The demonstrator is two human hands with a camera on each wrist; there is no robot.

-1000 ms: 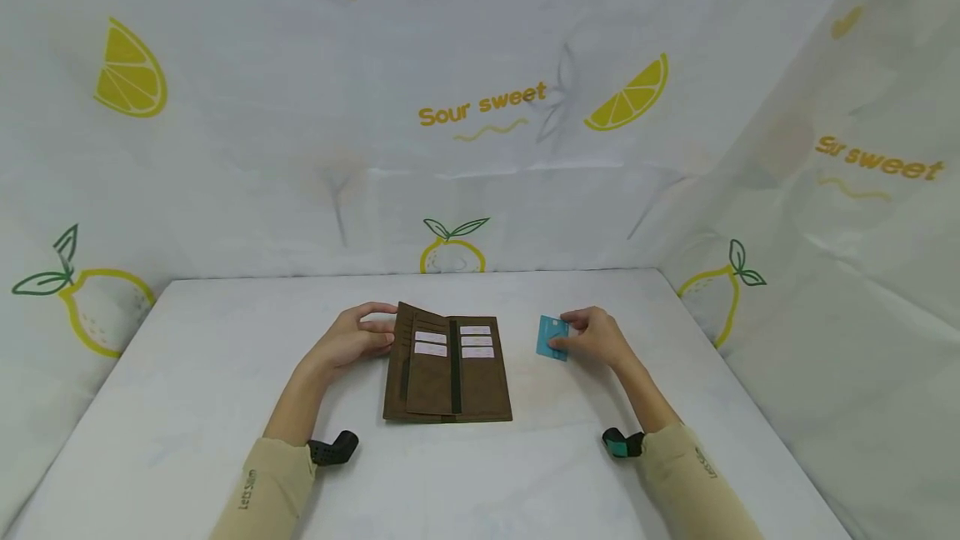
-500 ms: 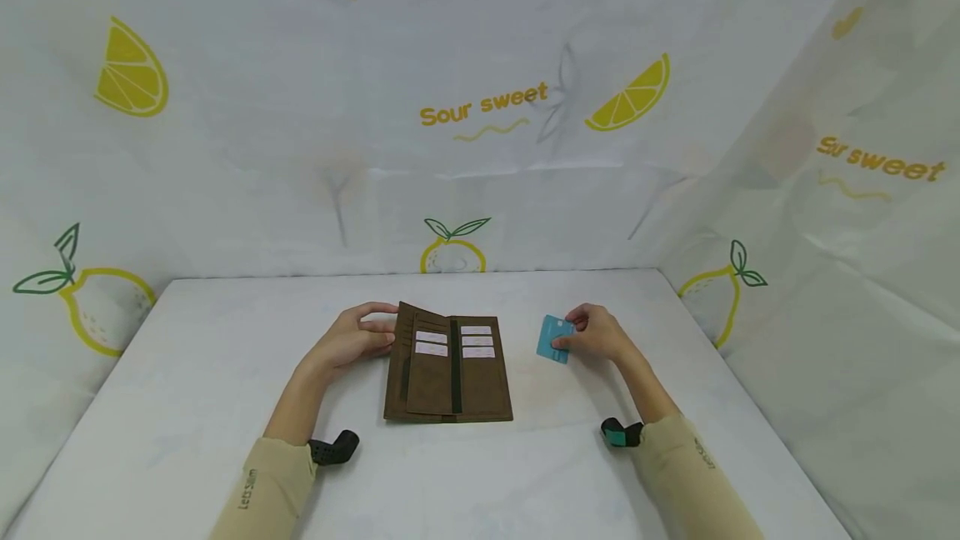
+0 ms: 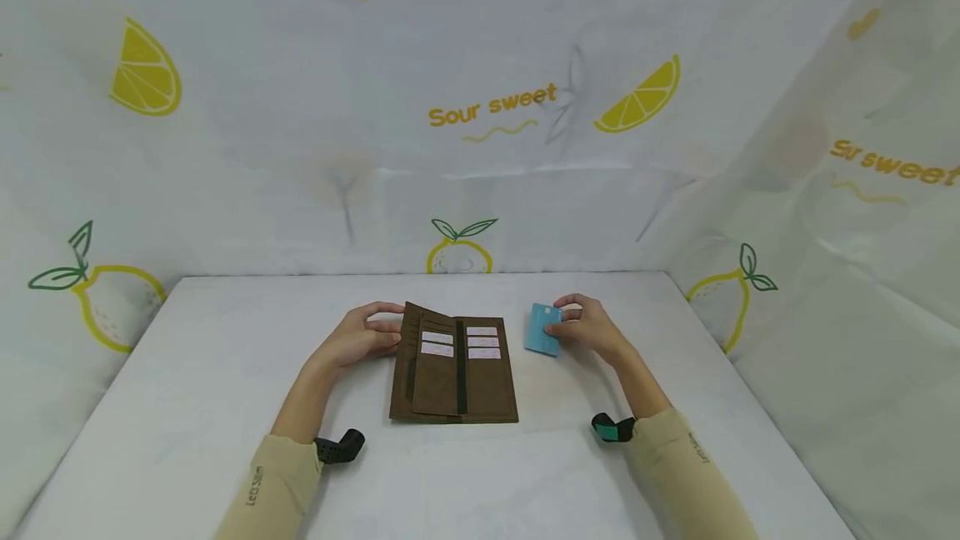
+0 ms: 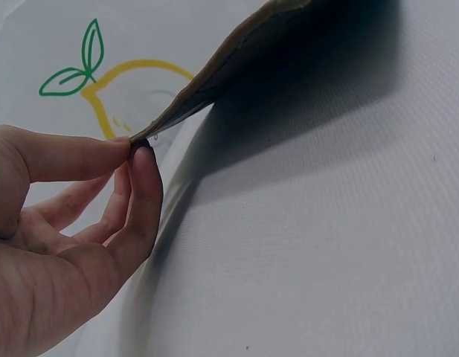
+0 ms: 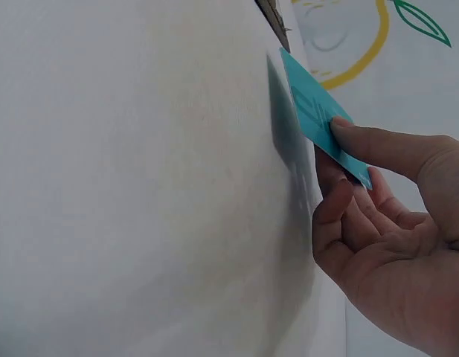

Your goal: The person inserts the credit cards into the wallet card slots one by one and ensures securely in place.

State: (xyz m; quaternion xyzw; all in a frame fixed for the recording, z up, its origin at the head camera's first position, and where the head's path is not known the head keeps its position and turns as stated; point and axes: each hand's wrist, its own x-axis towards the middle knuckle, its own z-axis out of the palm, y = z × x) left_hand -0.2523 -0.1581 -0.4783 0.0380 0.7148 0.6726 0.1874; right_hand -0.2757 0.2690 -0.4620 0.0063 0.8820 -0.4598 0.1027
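Note:
A brown wallet (image 3: 454,369) lies open on the white table (image 3: 187,390), with pale cards in its slots. My left hand (image 3: 362,337) pinches the raised left flap (image 4: 214,74) of the wallet between thumb and fingertips (image 4: 143,160). My right hand (image 3: 588,328) pinches a teal card (image 3: 542,329) just right of the wallet, lifted off the table. In the right wrist view the teal card (image 5: 318,119) sits between thumb and fingers, tilted toward the wallet's corner (image 5: 274,13).
A cloth backdrop with lemon prints and the words "Sour sweet" (image 3: 491,105) walls the table on three sides. Small black wrist mounts sit at my left sleeve (image 3: 339,446) and right sleeve (image 3: 611,428).
My right hand has lifted the teal card and carried it a little left and away, closer to the wallet. My left hand keeps its hold on the flap.

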